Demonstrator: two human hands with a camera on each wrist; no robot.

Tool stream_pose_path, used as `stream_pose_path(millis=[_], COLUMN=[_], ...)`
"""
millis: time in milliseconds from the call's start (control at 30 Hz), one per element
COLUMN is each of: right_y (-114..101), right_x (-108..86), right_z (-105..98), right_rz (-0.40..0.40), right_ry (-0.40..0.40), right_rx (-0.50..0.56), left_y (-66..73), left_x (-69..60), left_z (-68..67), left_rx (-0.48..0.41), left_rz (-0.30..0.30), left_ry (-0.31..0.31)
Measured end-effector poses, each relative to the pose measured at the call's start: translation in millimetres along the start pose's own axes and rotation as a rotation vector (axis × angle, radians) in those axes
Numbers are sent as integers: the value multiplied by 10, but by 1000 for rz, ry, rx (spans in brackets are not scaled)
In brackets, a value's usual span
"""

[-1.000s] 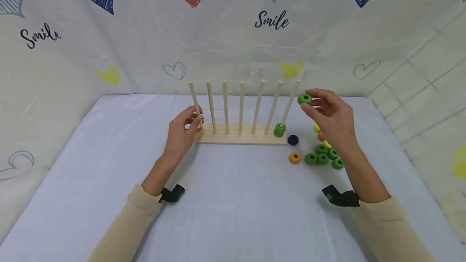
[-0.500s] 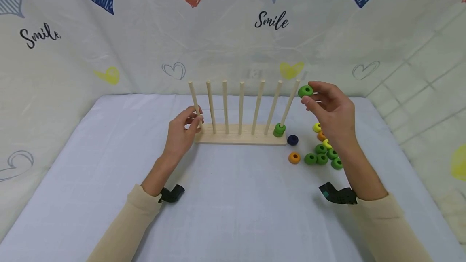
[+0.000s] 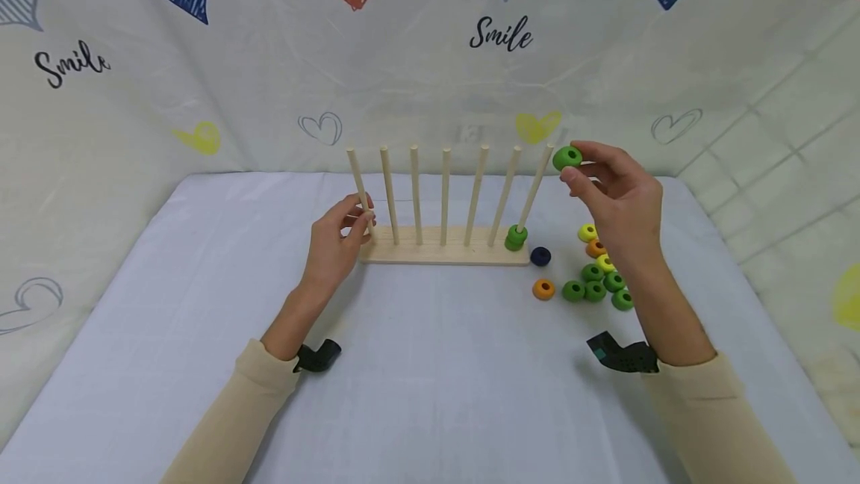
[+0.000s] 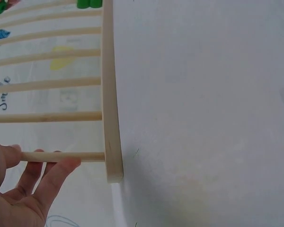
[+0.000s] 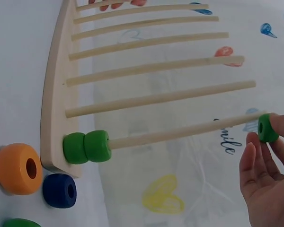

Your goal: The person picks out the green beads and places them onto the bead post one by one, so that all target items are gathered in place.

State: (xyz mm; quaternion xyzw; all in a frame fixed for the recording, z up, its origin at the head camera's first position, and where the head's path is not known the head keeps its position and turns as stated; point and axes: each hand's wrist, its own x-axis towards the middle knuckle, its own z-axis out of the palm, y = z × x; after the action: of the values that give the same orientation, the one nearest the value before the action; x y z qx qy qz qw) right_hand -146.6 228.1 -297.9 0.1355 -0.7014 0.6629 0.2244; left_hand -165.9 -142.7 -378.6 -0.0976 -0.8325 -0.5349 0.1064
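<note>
White backdrop (image 3: pixel 416 73) behind, printed with hearts and the word "Smile"; white cloth (image 3: pixel 430 379) spread over the table below. Observations run left to right.

Far left: beige sleeve (image 3: pixel 228 424), then a small black device (image 3: pixel 319 356) at my wrist. My left hand (image 3: pixel 336 241) is pinching the leftmost peg (image 3: pixel 357 178), thumb on one side and fingers on the other, as the left wrist view confirms.

Centre: wooden stand (image 3: pixel 437 252) resting flat on the cloth, seven upright pegs in a row. Five bare middle pegs (image 3: pixel 445 193) follow the one I hold. Rightmost peg (image 3: pixel 534 189) carries two stacked beads (image 3: pixel 516 238), both green, low down at the base.

Right of the stand: dark blue bead (image 3: pixel 540 256) just beside its end, orange bead (image 3: pixel 543 289) lying nearer to me.

Held bead (image 3: pixel 566 158), green, is up in the air close to the tip of the rightmost peg, not threaded on it; contact with the peg cannot be told. I grasp it between thumb and fingertips of my right hand (image 3: pixel 625 200).

Beneath that hand: loose cluster on the cloth, two yellow beads (image 3: pixel 587 232), a second orange one (image 3: pixel 596 248) between them, and five green beads (image 3: pixel 595 290) grouped nearer to me
</note>
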Motion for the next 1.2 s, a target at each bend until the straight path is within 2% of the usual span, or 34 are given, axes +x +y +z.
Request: stream_pose_path(millis=[400, 667, 900, 1200], right_y=[-59, -96, -127, -150], right_x=[36, 56, 105, 110], right_z=[60, 75, 81, 111], right_rz=[-16, -10, -27, -24], right_ry=[4, 17, -12, -13], right_rx=[47, 0, 23, -48], left_y=[-7, -13, -18, -13], left_x=[4, 3, 14, 4], left_z=[2, 0, 9, 7], left_rx=[13, 12, 16, 13], left_rz=[-6, 4, 12, 14], left_ry=[3, 5, 9, 7])
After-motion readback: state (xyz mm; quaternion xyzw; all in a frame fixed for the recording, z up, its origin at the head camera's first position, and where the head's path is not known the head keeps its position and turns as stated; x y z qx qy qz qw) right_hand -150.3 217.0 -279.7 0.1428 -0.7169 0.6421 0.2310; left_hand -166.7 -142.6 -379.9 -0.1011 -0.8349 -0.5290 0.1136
